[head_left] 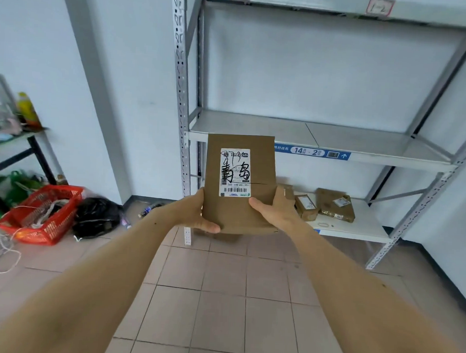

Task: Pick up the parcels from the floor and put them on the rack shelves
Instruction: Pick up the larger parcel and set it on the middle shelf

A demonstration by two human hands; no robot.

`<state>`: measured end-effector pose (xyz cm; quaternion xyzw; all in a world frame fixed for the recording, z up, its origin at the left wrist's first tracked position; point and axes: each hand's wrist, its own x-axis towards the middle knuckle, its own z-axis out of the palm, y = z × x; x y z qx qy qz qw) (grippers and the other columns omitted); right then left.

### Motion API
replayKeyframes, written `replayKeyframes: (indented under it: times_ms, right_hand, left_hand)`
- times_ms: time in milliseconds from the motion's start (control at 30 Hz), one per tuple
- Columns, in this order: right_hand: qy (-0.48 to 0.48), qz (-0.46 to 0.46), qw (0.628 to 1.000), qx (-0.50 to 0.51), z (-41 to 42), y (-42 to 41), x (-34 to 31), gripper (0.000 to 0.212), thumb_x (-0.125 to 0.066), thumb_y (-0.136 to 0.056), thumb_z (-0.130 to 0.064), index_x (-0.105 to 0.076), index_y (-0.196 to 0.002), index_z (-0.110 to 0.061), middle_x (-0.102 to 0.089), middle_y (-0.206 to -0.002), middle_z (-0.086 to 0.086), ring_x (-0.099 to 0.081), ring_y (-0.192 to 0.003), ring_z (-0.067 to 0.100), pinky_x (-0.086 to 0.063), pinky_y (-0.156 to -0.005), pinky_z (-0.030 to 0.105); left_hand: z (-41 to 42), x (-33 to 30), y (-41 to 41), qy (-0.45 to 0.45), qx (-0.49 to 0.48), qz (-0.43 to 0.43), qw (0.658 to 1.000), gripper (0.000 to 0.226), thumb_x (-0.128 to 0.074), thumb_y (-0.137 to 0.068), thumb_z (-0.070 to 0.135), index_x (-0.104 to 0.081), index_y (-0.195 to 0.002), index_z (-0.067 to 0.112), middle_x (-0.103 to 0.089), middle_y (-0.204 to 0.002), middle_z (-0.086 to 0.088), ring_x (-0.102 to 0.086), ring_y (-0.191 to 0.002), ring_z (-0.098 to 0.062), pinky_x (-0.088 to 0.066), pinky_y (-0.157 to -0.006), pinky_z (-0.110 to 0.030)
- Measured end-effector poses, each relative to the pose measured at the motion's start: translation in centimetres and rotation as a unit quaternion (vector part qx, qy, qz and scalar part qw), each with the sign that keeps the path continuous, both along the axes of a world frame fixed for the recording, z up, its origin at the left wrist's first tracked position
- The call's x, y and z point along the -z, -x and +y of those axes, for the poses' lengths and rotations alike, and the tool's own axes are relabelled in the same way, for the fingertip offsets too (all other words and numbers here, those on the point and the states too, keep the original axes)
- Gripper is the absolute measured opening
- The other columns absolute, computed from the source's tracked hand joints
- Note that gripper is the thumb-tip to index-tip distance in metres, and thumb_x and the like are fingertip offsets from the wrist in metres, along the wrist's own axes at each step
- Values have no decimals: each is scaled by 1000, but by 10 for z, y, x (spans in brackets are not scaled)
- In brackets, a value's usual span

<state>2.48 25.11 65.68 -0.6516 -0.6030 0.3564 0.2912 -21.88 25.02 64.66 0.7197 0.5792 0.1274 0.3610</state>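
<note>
I hold a flat brown cardboard parcel (pixel 238 211) with a white shipping label upright in front of the grey metal rack (pixel 182 94). My left hand (pixel 195 214) grips its lower left edge, and my right hand (pixel 275 210) grips its lower right edge. The parcel's top reaches the front edge of the middle shelf (pixel 335 135), which is bare. On the bottom shelf (pixel 357 229) lie two brown parcels: a small one (pixel 306 206) and a larger one (pixel 336 205). A third is partly hidden behind my right hand.
A red plastic basket (pixel 43 216) and a black bag (pixel 96 215) sit on the floor at the left, with loose white cord (pixel 1 251) beside them. A cluttered table (pixel 12 140) stands at far left. Tiled floor (pixel 221 296) stretches below my arms.
</note>
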Motion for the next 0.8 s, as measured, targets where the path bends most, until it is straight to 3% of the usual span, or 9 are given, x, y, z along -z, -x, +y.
replayKeyframes:
  times_ms: [233,433,567,700,800]
  right_hand:
    - [-13,-4,1000,0,85,38,-20,74,-64,-82,-57,-32,-138,-20,-53,-135,1,-53,-120,24,-44,-97,37]
    - [-29,11,1000,4,160,56,-36,72,-64,-81,-58,-34,-136,-22,-56,-131,0,-56,-115,23,-47,-93,35]
    - [-34,2,999,15,220,58,-39,74,-63,-82,-58,-33,-139,-21,-54,-135,2,-53,-120,25,-43,-93,35]
    - [-38,3,999,19,293,56,-41,73,-64,-82,-57,-34,-138,-21,-55,-133,2,-55,-118,24,-46,-94,36]
    - [-54,8,998,22,360,55,-48,73,-65,-82,-56,-34,-137,-20,-55,-132,3,-56,-115,24,-48,-96,39]
  left_hand:
    - [86,-25,39,-15,1,-29,999,101,-89,-71,26,-23,-148,22,-51,-126,9,-54,-122,-18,-45,-103,-32]
    - [167,-41,58,-20,24,-28,999,100,-88,-71,30,-25,-148,20,-53,-137,5,-54,-123,-18,-47,-104,-33]
    - [235,-42,59,-23,36,-34,999,95,-87,-73,23,-25,-144,20,-50,-131,9,-52,-119,-16,-48,-89,-19]
    - [312,-42,60,-33,35,-15,999,101,-89,-68,36,-26,-145,22,-52,-133,8,-54,-117,-15,-49,-94,-26]
    - [374,-51,56,-42,29,-23,998,99,-88,-70,31,-25,-146,23,-51,-126,11,-54,-111,-12,-47,-83,-16]
